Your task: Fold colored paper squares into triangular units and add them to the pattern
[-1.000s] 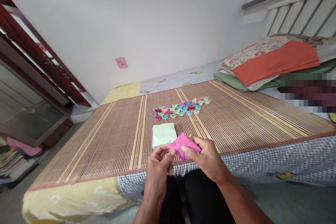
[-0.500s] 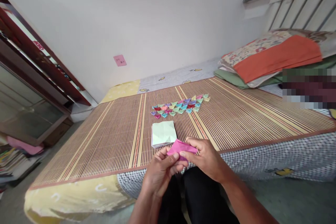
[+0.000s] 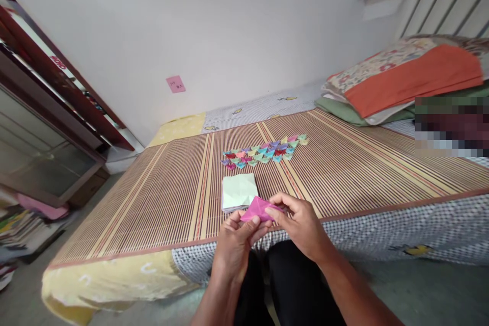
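Note:
A folded piece of pink origami paper (image 3: 256, 207) is held between both hands above the near edge of the bed. My left hand (image 3: 237, 237) pinches its left and lower part, thumb on top. On its right side, my right hand (image 3: 300, 219) grips it between thumb and fingers. Just behind the pink paper lies a stack of pale green square paper sheets (image 3: 239, 189), creased on top. Farther back, several small folded paper pieces (image 3: 263, 152) in many colours stand in slanting rows.
A striped bamboo mat (image 3: 164, 198) covers the bed. Folded bedding with an orange band (image 3: 416, 79) is piled at the right. A pink note (image 3: 175, 84) is on the wall. Books (image 3: 26, 226) sit low at the left, near a glass-fronted cabinet (image 3: 38, 147).
The pink paper has tilted and risen slightly, showing more of its upper face. Both hands keep hold of it. The view has shifted a little.

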Motion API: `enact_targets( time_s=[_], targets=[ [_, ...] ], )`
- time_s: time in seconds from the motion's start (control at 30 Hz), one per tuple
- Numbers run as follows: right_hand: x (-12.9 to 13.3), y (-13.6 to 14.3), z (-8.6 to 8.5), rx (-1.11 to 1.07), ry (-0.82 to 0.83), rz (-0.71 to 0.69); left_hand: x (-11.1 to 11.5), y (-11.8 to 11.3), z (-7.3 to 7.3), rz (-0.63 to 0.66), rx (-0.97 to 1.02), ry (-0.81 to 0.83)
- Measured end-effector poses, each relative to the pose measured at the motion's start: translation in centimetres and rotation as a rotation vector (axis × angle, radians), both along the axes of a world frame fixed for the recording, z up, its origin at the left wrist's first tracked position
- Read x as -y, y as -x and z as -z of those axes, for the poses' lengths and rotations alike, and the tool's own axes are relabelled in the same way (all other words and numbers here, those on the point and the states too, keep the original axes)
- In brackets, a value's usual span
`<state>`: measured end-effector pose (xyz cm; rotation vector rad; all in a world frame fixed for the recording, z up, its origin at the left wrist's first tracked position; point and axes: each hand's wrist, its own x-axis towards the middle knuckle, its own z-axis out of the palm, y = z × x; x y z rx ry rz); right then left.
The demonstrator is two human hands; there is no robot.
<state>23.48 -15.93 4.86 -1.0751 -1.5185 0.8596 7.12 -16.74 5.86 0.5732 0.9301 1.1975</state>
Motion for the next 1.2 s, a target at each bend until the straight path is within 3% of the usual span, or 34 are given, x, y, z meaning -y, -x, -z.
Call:
enact_targets(
  time_s=[0.17, 0.57, 0.8, 1.2],
  targets=[
    [-0.1, 0.2, 0.2, -0.026, -0.014, 0.038, -0.3, -0.1, 0.5, -0.004, 0.008, 0.003],
    [0.2, 1.4, 0.5, -0.207, 0.047, -0.061, -0.4, -0.1, 1.2, -0.073, -0.025, -0.153],
    [0.4, 1.9, -0.2, -0.187, 0.013, -0.034, -0.3, -0.1, 1.4, -0.086, -0.048, -0.142],
    [0.4, 2.3, 0.4, -0.233, 0.046, -0.051, -0.4, 0.0, 1.8, -0.116, -0.098, -0.202]
  ],
)
